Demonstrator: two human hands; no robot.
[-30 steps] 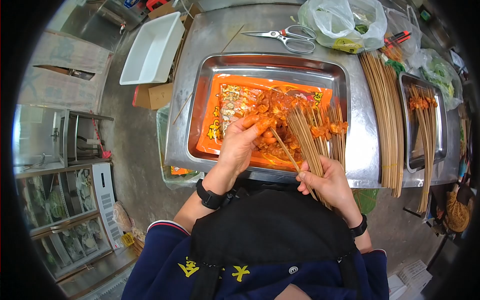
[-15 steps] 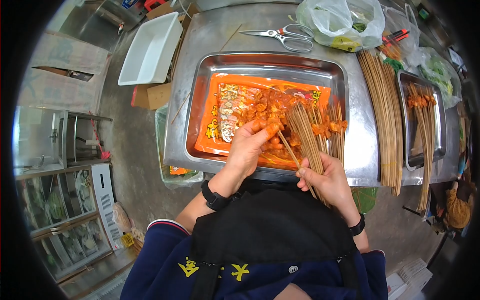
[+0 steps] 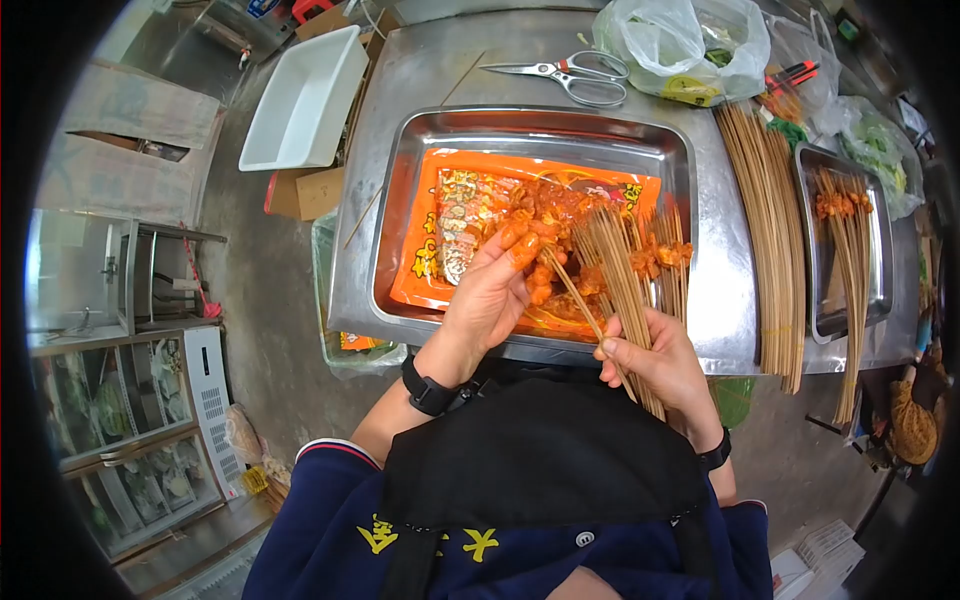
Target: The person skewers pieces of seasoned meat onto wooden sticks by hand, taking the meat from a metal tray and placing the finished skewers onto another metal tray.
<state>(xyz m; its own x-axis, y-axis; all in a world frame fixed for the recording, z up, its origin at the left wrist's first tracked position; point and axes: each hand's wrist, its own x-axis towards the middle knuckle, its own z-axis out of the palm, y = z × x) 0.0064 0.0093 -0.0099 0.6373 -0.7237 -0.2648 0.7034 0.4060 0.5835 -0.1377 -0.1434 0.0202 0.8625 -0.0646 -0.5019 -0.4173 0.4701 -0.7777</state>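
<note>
My right hand is closed around a bundle of bamboo skewers, with one skewer angled out toward the left. At that skewer's tip, my left hand has its sauce-coated fingers curled on a piece of red marinated meat, partly hidden by the fingers. Below both hands lies a steel tray holding an open orange printed packet. More marinated meat is heaped on the packet. Loaded skewers rest at the tray's right side, their meat near the tips.
Scissors lie behind the tray. To the right are a long stack of bare skewers and a smaller tray with meat skewers. Plastic bags stand at the back right; a white bin is off the table's left side.
My left hand has shifted slightly left and down, its thumb drawn back from the skewer tip, baring more of the tip. The right hand and bundle stay nearly still.
</note>
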